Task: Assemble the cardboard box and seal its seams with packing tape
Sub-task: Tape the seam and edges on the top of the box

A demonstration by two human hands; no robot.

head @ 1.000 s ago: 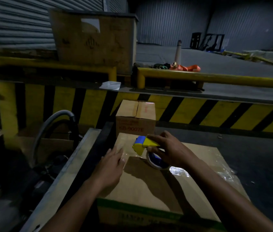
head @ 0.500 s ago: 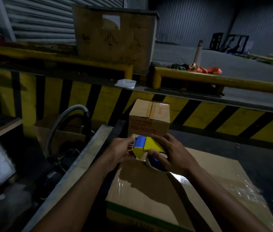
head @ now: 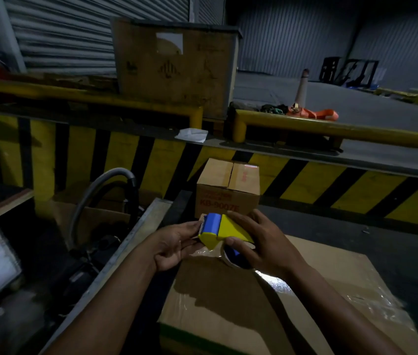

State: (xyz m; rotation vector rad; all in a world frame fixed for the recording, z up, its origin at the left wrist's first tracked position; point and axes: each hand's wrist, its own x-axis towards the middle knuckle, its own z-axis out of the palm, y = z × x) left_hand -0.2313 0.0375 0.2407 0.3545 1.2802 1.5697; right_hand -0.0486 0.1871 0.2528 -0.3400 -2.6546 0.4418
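Cardboard box [head: 241,311] fills the lower centre and lower right of the frame, its top flaps shut, and we are holding the tape dispenser [head: 222,233] just above its far left corner. Our right hand [head: 261,243] is clamped over the dispenser's yellow shell, thumb hooked at the tape roll [head: 231,260] beneath. Our left hand [head: 177,243] is closed at the blue cutter end; its fingertips seem to pinch the loose tape there, though we cannot see the tape's free end clearly.

We judge that we are between strips: glossy film already lies wrinkled along the box's right edge and across its near left face, so some seams look sealed. The next move likely calls for drawing out a fresh length, pressing it onto the far edge, then pulling the dispenser along a seam under steady tension so that the film lies flat.

Materials: matte brown corrugated board with a green band along the near bottom edge; hard, smooth plastic on the wedge-shaped dispenser; thin, reflective, crinkle-prone film. Beyond, at frame centre, a small carton [head: 228,188] with red print stands against the yellow-and-black striped wall [head: 330,185].
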